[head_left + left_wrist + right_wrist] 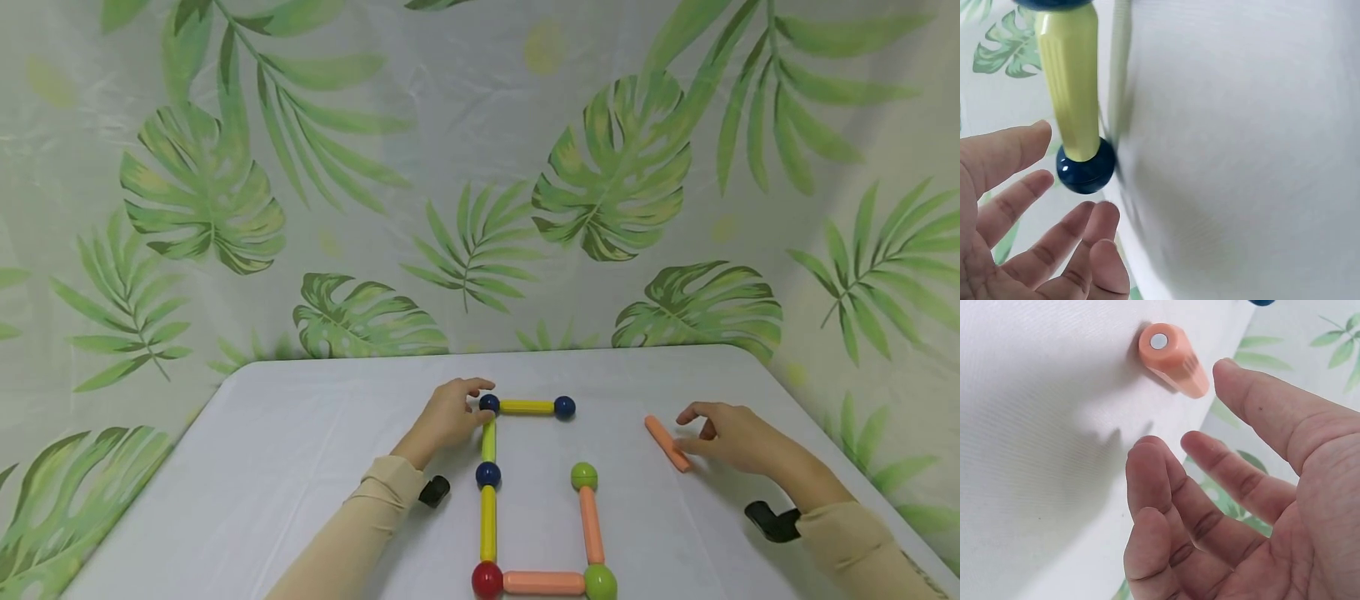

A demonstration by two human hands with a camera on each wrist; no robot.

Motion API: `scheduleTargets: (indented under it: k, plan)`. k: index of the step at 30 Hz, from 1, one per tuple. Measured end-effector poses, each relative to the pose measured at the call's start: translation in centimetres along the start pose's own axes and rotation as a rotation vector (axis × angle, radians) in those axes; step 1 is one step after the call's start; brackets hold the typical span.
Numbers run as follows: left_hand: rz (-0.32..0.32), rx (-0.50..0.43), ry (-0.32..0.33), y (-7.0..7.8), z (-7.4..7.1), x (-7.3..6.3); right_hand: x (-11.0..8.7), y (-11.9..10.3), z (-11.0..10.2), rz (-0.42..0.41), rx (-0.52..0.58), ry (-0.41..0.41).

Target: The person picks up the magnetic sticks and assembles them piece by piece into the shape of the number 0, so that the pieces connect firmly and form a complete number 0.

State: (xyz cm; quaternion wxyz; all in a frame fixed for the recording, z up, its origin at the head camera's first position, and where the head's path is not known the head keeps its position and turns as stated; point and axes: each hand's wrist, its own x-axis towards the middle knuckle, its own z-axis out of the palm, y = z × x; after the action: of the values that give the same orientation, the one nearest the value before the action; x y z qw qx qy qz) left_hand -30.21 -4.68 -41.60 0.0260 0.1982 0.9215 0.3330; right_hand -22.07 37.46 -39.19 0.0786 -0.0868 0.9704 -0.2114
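My left hand (450, 414) is around the dark blue ball (1085, 167) at the far left corner of a chain of sticks and balls. In the left wrist view its fingers are spread loosely and stand apart from the ball. A light green stick (1072, 87) joins this ball to another dark blue ball (488, 475). On the right, my right hand (735, 437) is beside a loose orange stick (667, 444) lying on the table. Its thumb and fingers are parted, with nothing between them; the stick's near end shows a round silver disc (1159, 341).
A yellow stick (527, 407) leads right to a blue ball (565, 407). Nearer are a yellow stick (488, 525), red ball (487, 580), orange sticks (543, 582) and green balls (584, 476). A white cloth covers the table (300, 417); a leaf-patterned curtain (480, 167) hangs behind.
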Motion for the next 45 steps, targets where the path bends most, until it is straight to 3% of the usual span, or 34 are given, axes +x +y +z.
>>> scheduleTargets:
  k: [9, 17, 32, 40, 45]
  plan:
    - [-0.048, -0.068, -0.029, -0.6, 0.6, 0.3, 0.2, 0.2, 0.6, 0.016, 0.044, -0.007]
    - [-0.003, -0.037, 0.004, -0.7, 0.8, 0.6, 0.5, 0.0, 1.1, 0.011, 0.046, -0.011]
    - [-0.065, -0.077, 0.027, -0.7, 0.7, 0.7, 1.3, -1.5, 2.0, 0.051, 0.062, 0.012]
    - [-0.084, -0.099, 0.025, -1.0, 0.9, 0.8, 2.1, -2.9, 2.5, 0.068, 0.141, 0.037]
    - [-0.087, -0.109, 0.032, -1.0, 0.9, 0.8, 2.7, -4.5, 2.9, 0.098, 0.259, 0.030]
